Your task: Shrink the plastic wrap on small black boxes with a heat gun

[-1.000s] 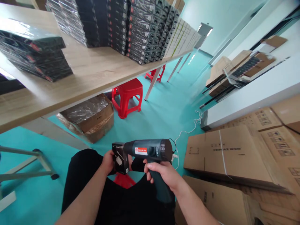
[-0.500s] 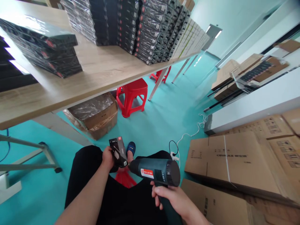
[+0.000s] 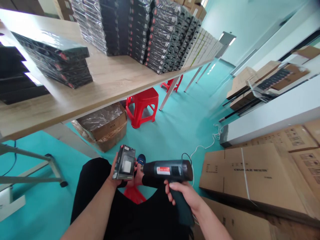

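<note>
A small black product box point(image 3: 125, 164) with a clear window and a white item behind it is held in my left hand point(image 3: 115, 173), its fingers wrapped round the sides. My right hand point(image 3: 183, 193) grips the handle of a dark blue-green heat gun point(image 3: 167, 169) with a red and white label. The gun lies level above my lap, and its nozzle points left at the box, a short gap away. Below the box, part of a blue slipper point(image 3: 141, 159) and a red stool edge point(image 3: 135, 195) show between my knees.
On the wooden table point(image 3: 110, 71) stand tall stacks of film-wrapped black boxes point(image 3: 160, 40) and a shorter stack point(image 3: 57, 61). Beneath it are an open carton point(image 3: 110, 126) and a red stool point(image 3: 143, 106). Large cartons point(image 3: 240, 176) line my right side; a white cord point(image 3: 205, 146) crosses the floor.
My left hand has turned the box so its windowed side faces up. The heat gun has risen slightly and now lies more level. The view has shifted a little.
</note>
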{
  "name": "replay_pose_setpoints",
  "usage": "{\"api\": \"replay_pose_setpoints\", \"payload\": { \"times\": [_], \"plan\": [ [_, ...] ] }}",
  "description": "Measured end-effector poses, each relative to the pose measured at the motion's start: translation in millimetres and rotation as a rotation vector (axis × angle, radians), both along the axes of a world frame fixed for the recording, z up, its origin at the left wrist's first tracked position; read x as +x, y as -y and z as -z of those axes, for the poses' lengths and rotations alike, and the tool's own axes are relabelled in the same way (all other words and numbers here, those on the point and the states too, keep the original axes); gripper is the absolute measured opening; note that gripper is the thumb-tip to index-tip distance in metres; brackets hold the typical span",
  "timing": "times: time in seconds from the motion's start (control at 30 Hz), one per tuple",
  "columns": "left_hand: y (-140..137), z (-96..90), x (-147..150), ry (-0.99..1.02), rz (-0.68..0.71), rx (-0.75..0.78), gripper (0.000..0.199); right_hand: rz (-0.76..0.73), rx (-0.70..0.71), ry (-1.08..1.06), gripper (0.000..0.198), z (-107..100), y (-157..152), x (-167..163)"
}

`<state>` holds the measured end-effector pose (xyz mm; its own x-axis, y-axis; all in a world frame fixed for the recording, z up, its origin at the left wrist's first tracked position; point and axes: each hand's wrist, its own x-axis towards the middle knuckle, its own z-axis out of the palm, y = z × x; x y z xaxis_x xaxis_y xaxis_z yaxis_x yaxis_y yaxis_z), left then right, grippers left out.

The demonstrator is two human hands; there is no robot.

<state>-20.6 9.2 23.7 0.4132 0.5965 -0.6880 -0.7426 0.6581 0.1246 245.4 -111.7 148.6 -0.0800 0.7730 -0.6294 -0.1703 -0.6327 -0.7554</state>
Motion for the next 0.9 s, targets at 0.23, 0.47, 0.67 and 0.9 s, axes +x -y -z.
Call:
{"api": "replay_pose_setpoints", "payload": {
  "times": [0.23,0.47,0.67,0.9],
  "plan": [
    [-2,8.5,2,0.0,0.127,0.091,0.037,0.146,0.114,-0.085,0.034,0,-57,-31],
    [-3,11.9,-4,-0.016,0.111,0.102,0.036,-0.558,0.058,-0.015,0.013,-42,-48,-34],
    [-6,19.9,-2,-0.092,0.145,0.055,0.03,-0.196,0.11,0.013,0.025,-33,-60,-33],
    [-6,17.4,-3,-0.069,0.128,0.069,0.041,-0.173,0.02,0.105,0.025,-25,-51,-10]
  ]
}}
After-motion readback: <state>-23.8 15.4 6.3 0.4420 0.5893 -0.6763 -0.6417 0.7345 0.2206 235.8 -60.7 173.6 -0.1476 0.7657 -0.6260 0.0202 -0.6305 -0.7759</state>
